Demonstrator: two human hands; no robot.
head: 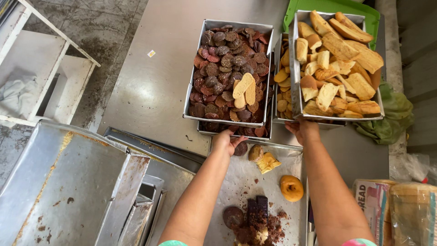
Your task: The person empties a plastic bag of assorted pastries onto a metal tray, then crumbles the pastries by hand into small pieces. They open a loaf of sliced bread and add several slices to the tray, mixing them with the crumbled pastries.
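**Rectangular metal trays of biscuits, held at their near edges**

Rectangular metal tray of dark brown and purple round biscuits (227, 73) lies straight ahead of the left hand (226, 142), its long axis running away from the person. The left fingers curl over the tray's near short edge, gripping the rim where it sits on a second tray beneath. The right hand (304, 130) grips the near edge of the rectangular metal tray of pale toasted bread slices (337, 64), fingers hidden under the rim; that tray is stacked on another holding small yellow biscuits (283, 77). The two stacks stand just beside each other, almost touching.

Nearer the body, a flat metal sheet (246, 182) carries a ring-shaped golden biscuit (291, 187), broken pieces and dark crumbs (255, 223). Bare steel table (154, 82) lies to the left of the trays; a green plastic tray (337, 7) and the table edge close in on the right.
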